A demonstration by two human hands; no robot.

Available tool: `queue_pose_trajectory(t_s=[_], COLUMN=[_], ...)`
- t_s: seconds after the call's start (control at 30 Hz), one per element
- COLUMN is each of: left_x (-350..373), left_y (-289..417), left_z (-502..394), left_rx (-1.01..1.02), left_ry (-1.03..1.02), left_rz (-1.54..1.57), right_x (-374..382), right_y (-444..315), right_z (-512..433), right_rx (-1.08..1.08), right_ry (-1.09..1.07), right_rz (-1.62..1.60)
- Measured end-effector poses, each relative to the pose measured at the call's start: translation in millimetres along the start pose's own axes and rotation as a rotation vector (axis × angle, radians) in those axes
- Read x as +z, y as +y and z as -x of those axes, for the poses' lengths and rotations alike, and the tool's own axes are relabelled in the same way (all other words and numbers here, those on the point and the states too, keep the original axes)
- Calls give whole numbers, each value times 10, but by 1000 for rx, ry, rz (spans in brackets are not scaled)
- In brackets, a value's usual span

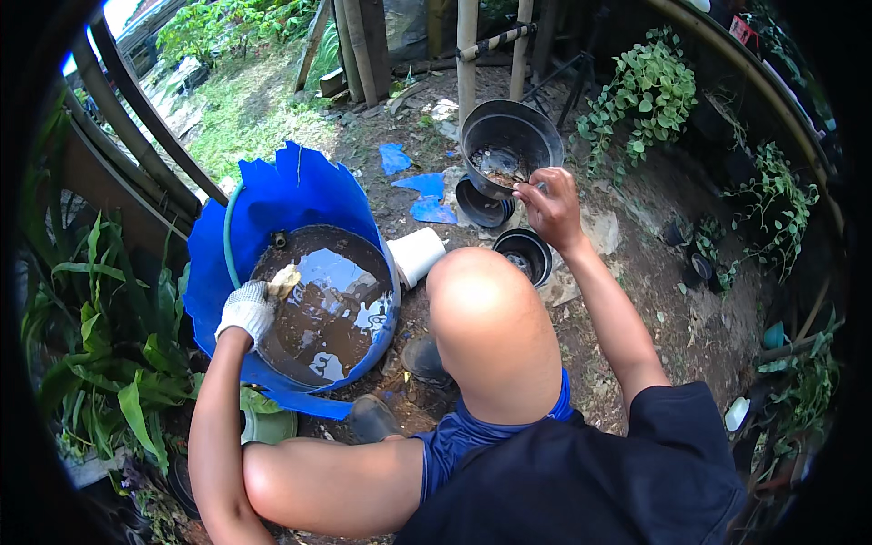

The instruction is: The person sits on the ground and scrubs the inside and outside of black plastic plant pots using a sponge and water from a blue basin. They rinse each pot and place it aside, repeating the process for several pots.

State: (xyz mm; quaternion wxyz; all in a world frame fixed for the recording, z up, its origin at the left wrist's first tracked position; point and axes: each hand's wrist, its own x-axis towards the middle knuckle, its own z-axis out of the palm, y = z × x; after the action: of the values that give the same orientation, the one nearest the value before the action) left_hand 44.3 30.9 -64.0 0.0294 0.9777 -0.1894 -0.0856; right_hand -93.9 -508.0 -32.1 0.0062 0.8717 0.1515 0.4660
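My left hand point(246, 312), in a white knitted glove, is over the near left side of a cut blue plastic drum point(306, 177). It holds a pale yellow piece point(285, 281), perhaps a sponge, above the murky brown water point(327, 293). My right hand point(553, 204) is bare, its fingers pinched at the near rim of a large black plastic pot point(511, 122). That pot tilts towards me, with wet debris on its inside. Below it lie stacked smaller black pots point(480, 204), and another black pot point(523, 253) stands by my knee.
A green hose point(230, 231) hangs over the drum's jagged rim. A white container point(417, 255) lies against the drum's right side. Broken blue plastic pieces point(429, 194) are on the soil. Leafy plants point(102, 327) crowd the left; trailing plants point(647, 88) hang at right.
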Motion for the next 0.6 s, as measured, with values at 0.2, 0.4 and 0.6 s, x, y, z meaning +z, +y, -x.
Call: queue_pose_trajectory(t_s=[0.2,0.4,0.6], left_x=[-28,-100,-106], left_y=[8,86,60], left_z=[53,106,123], left_rx=[16,-37,-20], left_ry=[3,-43,-20], left_rz=[9,1,0], right_x=[16,67,79], right_y=[-134,-162,-209], right_z=[-43,-98,-193], right_rx=[-152,-191,-51], right_ry=[53,77,123], right_rz=[-34,-26,-65])
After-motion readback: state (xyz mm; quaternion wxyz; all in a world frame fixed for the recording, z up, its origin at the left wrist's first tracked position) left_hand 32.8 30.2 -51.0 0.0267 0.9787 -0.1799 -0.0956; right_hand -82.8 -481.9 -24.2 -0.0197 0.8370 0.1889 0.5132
